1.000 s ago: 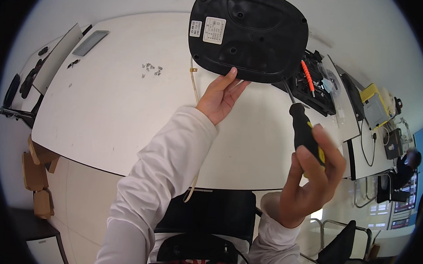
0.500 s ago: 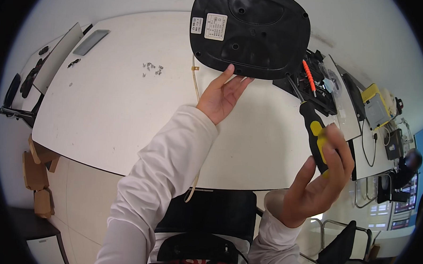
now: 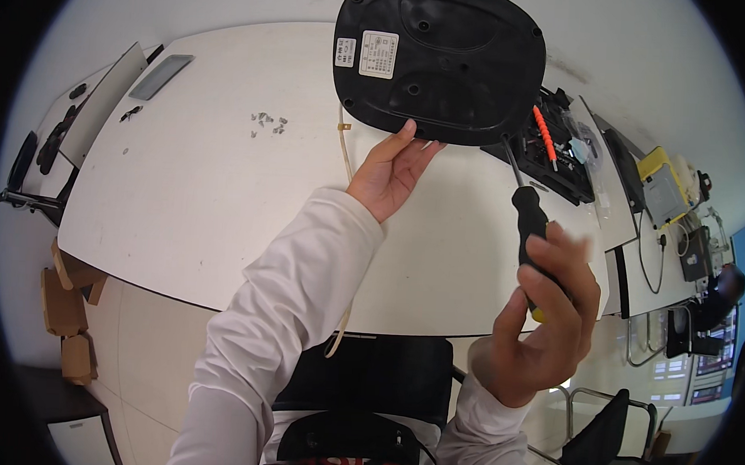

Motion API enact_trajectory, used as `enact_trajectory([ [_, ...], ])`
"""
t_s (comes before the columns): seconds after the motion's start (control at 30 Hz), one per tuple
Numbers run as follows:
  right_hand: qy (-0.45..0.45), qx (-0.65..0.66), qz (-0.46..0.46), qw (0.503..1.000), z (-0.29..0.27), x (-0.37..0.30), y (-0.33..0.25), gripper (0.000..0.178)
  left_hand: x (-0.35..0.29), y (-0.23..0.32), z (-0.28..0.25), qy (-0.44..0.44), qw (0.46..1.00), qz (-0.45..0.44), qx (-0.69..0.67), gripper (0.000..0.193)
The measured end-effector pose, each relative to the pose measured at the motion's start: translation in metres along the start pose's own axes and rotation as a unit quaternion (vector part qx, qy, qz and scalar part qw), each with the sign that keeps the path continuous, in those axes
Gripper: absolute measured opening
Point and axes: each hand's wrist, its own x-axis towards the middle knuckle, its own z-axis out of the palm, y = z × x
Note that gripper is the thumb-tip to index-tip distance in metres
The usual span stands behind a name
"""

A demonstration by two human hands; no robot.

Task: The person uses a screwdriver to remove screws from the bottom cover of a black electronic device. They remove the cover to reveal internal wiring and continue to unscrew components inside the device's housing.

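black rounded plastic housing (image 3: 446,78) held up above the far side of the white tabletop (image 3: 249,202), its recessed-hole face toward the camera, upper edge cut off by the frame; two white labels (image 3: 379,54) on its left part. left hand (image 3: 387,177) partly closed on the housing's near edge: thumb on the face, other fingers behind the rim. right hand (image 3: 547,323) loosely curled about the handle of a black-and-yellow screwdriver (image 3: 530,213), fingertips partly blurred; shaft points up to the housing's lower right corner, tip at the corner recess, seating depth cannot be told. to the left on the tabletop: a cluster of small metallic pieces (image 3: 265,121), a grey tray (image 3: 161,78) farther off. beige cable (image 3: 347,161) passes behind the left forearm. right of the housing: an open black tool case (image 3: 576,188) with an orange-handled tool (image 3: 545,132) lying over it.
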Motion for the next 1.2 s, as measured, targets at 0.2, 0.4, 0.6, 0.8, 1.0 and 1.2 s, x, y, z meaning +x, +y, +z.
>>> enact_trajectory([
  [0.2,0.020,-0.041,0.004,0.999,0.001,-0.002,0.005,0.027,0.001,-0.001,0.001,0.003,1.000,0.004,-0.008,0.034],
  [0.4,0.056,0.030,0.011,0.998,0.000,0.005,0.002,0.038,0.000,-0.002,0.002,-0.001,1.000,0.006,0.011,0.033],
  [0.6,0.000,-0.017,0.007,1.000,-0.001,0.001,0.002,0.028,-0.001,-0.001,0.001,0.001,1.000,0.017,0.020,0.034],
  [0.8,0.016,-0.014,0.028,0.999,-0.003,-0.002,0.003,0.030,-0.002,-0.001,0.003,-0.009,0.999,0.015,0.035,0.035],
  [1.0,-0.004,0.044,-0.005,0.999,0.001,-0.002,0.009,0.030,-0.003,-0.001,0.004,-0.006,0.999,0.013,0.039,0.035],
  [1.2,0.007,-0.045,-0.001,0.999,-0.004,-0.003,0.008,0.030,-0.003,-0.002,0.001,0.001,0.999,0.007,0.041,0.036],
])
